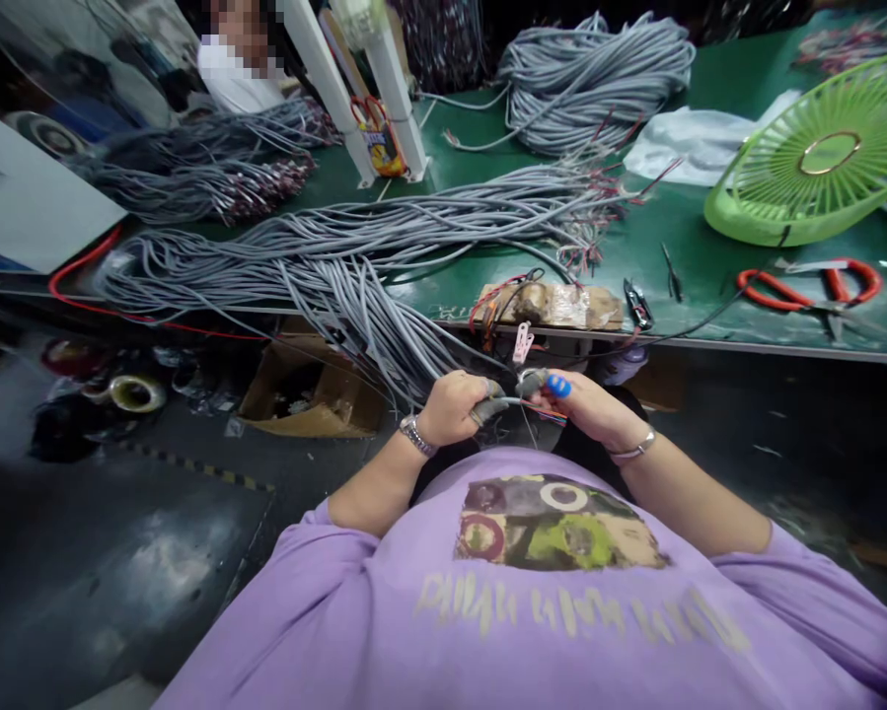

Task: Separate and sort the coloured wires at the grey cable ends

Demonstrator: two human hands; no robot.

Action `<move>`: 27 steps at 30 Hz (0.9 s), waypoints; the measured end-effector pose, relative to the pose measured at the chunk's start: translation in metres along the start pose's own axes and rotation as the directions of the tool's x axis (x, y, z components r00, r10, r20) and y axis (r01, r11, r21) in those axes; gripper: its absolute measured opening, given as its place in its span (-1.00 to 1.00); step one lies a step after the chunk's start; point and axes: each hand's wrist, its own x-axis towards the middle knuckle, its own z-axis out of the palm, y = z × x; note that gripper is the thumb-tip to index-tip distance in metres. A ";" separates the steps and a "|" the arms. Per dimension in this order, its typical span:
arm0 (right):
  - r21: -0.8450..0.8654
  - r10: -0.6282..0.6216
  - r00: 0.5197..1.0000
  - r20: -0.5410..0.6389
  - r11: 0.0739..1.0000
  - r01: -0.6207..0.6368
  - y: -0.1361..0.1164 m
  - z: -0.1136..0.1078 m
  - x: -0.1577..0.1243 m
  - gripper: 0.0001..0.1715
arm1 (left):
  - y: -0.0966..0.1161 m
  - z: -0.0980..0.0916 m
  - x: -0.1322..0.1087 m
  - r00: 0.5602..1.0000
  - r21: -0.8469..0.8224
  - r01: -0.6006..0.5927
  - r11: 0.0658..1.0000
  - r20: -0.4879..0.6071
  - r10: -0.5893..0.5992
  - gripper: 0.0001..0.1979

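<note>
Fingers of the left hand (452, 406) and right hand (589, 408) pinch one grey cable (503, 402) just beneath the counter (716, 301) edge. Open floor (117, 552) lies to their left.

The cable (508, 400) shows only as a short grey piece between the left hand (450, 406) and the right hand (589, 406); the curled fingers of both hands cover the rest. The coloured wires (551, 414) under the right hand are too thin to count. Just beyond the hands, the pink tag (522, 343) is too small to read. The small tool (637, 304) beyond the right hand cannot be identified. Far right of that hand, the green fan (820, 158) runs off the picture's edge. Beyond the left hand, the cardboard box (317, 426) is too dark inside to make out.
</note>
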 end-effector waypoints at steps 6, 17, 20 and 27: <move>0.009 -0.012 0.992 -0.128 1.000 0.013 -0.002 0.024 -0.002 -0.57 | 0.000 0.000 0.006 0.983 0.004 -0.008 1.000 0.185 0.007 -0.55; 0.507 0.178 0.876 -0.448 0.858 0.085 0.002 -0.014 0.026 -0.61 | 0.001 -0.016 0.000 0.993 -0.380 0.070 0.922 -0.062 -0.101 -0.68; 0.450 0.237 0.946 -0.220 0.885 -0.118 0.006 -0.009 0.031 -0.50 | 0.004 -0.009 0.003 0.969 -0.390 0.144 0.909 -0.132 -0.210 -0.69; 0.262 0.004 0.988 -0.153 0.964 0.037 0.002 0.009 0.046 -0.45 | -0.007 0.022 0.014 0.924 -0.427 0.292 0.856 -0.105 -0.367 -0.67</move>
